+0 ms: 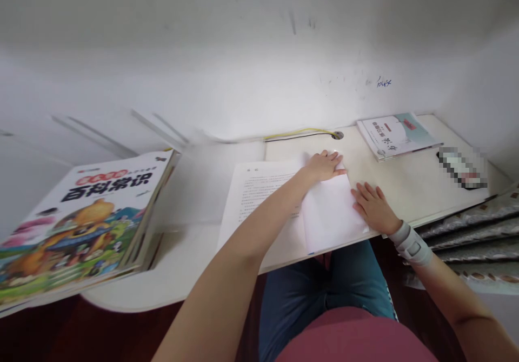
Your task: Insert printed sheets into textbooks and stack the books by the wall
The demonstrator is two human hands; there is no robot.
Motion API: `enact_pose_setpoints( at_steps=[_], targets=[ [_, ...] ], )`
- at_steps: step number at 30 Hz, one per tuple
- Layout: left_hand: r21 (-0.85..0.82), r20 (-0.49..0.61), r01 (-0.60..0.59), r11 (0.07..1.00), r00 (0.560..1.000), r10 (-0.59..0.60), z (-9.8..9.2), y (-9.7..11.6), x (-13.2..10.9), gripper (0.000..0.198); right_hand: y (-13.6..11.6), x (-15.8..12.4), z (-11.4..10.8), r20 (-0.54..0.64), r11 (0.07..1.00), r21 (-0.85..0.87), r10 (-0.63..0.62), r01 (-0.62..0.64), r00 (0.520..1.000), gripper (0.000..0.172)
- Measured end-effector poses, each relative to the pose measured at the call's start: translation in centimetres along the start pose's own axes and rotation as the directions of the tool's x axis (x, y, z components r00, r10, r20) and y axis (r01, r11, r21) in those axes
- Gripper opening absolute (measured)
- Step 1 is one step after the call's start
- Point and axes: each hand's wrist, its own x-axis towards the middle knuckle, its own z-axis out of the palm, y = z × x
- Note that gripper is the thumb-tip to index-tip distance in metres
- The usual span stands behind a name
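A printed sheet of paper lies on the white desk, and a blank white part of paper lies folded over it. My left hand rests flat on the top of the paper, with its fingers pointing right. My right hand sits with its fingertips on the paper's right edge. A grey wrist band circles my right wrist. Neither hand grips anything.
A thick illustrated book with a Chinese title lies at the left. A booklet sits at the back right, beside a blurred-out flat object. A yellow cable runs along the back, and a wall rises behind the desk.
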Motion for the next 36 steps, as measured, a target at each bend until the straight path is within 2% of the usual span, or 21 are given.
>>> enact_pose_setpoints(
  at_steps=[4, 9, 13, 22, 29, 33, 36],
  targets=[
    [0.000, 0.030, 0.009, 1.000, 0.999, -0.009, -0.5, 0.3, -0.6, 0.073, 0.5, 0.0, -0.4, 0.011, 0.999, 0.049, 0.012, -0.012, 1.000, 0.047],
    [0.000, 0.141, 0.055, 0.998, 0.988, -0.055, 0.0, 2.3, -4.8, 0.084, 2.4, -0.1, -0.5, -0.028, 0.998, 0.041, 0.048, -0.047, 0.998, 0.049],
    [-0.034, 0.175, 0.032, 0.999, 0.984, -0.025, 1.2, 4.3, -6.8, 0.092, 3.3, -0.3, 0.1, 0.025, 0.999, 0.037, 0.000, -0.001, 1.000, 0.055],
    [-0.073, 0.161, 0.049, 0.996, 0.986, -0.037, 1.1, 4.9, -5.0, 0.091, 3.0, -0.4, -0.3, 0.060, 0.999, 0.032, -0.037, 0.035, 0.997, 0.057],
    [-0.089, 0.164, -0.048, 0.995, 0.985, 0.062, 1.8, 5.8, -6.1, 0.095, 3.4, -0.3, 0.0, 0.043, 0.998, 0.049, -0.028, 0.026, 0.999, 0.058],
    [-0.102, 0.144, -0.104, 0.989, 0.983, 0.118, 1.9, 4.9, -6.2, 0.093, 3.3, -0.3, 0.0, 0.047, 0.999, 0.048, -0.020, 0.018, 0.999, 0.059],
    [-0.140, 0.086, -0.134, 0.981, 0.985, 0.147, 1.6, 3.5, -4.9, 0.080, 3.2, -0.3, -0.1, 0.043, 0.999, 0.032, -0.032, 0.031, 0.999, 0.058]
  ],
)
